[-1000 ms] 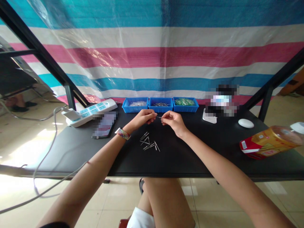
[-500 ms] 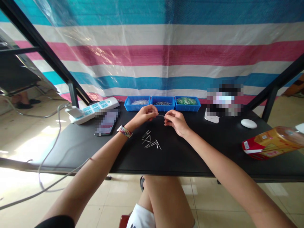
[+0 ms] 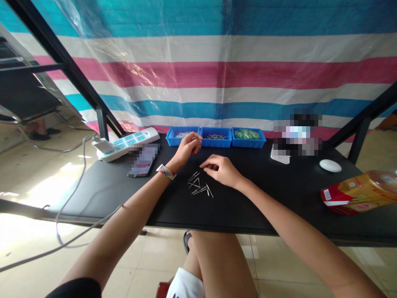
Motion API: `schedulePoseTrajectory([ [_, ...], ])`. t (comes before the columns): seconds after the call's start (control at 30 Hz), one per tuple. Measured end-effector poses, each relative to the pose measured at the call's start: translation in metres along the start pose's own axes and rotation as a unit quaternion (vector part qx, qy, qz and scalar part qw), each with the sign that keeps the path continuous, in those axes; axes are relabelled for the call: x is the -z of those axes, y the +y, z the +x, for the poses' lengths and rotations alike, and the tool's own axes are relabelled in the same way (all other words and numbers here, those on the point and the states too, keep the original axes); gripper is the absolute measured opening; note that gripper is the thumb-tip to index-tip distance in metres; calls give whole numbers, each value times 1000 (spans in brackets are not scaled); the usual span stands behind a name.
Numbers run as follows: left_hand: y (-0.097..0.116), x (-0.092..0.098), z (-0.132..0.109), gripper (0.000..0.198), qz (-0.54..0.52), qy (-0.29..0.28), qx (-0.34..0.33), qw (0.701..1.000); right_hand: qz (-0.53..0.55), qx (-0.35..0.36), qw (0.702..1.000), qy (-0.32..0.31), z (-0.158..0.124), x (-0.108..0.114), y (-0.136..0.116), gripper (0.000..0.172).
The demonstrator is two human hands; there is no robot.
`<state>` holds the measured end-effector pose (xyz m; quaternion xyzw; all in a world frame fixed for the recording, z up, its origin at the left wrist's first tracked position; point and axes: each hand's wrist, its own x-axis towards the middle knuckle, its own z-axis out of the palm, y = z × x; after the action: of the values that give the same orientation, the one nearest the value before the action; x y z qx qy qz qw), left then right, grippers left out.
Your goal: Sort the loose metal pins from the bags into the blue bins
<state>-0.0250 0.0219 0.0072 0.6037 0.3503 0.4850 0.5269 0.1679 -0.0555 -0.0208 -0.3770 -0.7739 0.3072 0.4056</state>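
Note:
My left hand (image 3: 187,147) is just in front of the left and middle blue bins, its fingers pinched together. Whatever lies in that pinch is too small to make out. My right hand (image 3: 221,169) hovers over the black table, its fingers stretched towards the left, thumb a little apart, and nothing visible in them. Below the two hands lies a loose pile of blind rivets (image 3: 200,190), thin and silvery. More metal rivets fill the middle blue bin (image 3: 216,143). The left blue bin (image 3: 173,142) holds clear, whitish pieces, partly covered by my left hand.
Green packets lie in the right blue bin (image 3: 249,144). On the left are a power strip (image 3: 128,143) and a phone (image 3: 144,160). A white oval object (image 3: 330,166) and a bottle (image 3: 356,192) stand right on the black table (image 3: 248,215). A striped sheet (image 3: 217,74) hangs behind.
Earlier both hands faced each other with a thin rivet between them. Now they are apart: my right hand has come down and left towards the pile, and its fingers have loosened. The view shifted slightly.

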Motion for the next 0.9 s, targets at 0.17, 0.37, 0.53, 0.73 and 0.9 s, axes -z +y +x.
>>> schedulePoseTrajectory([
  [0.17,0,-4,-2,27,13,-13,-2,1000,-155,72,984,-49,-6,-16,-6,11],
  [0.37,1,-4,-4,25,43,-49,8,998,-139,59,987,-54,-3,0,0,17],
  [0.53,0,-4,-7,30,97,-91,-1,991,58,-26,996,67,2,4,9,5],
  [0.73,2,-13,-12,45,135,-123,3,983,221,-98,954,180,10,1,14,30],
  [0.9,5,-14,-10,49,127,-137,6,982,248,-90,942,207,13,1,16,27],
])
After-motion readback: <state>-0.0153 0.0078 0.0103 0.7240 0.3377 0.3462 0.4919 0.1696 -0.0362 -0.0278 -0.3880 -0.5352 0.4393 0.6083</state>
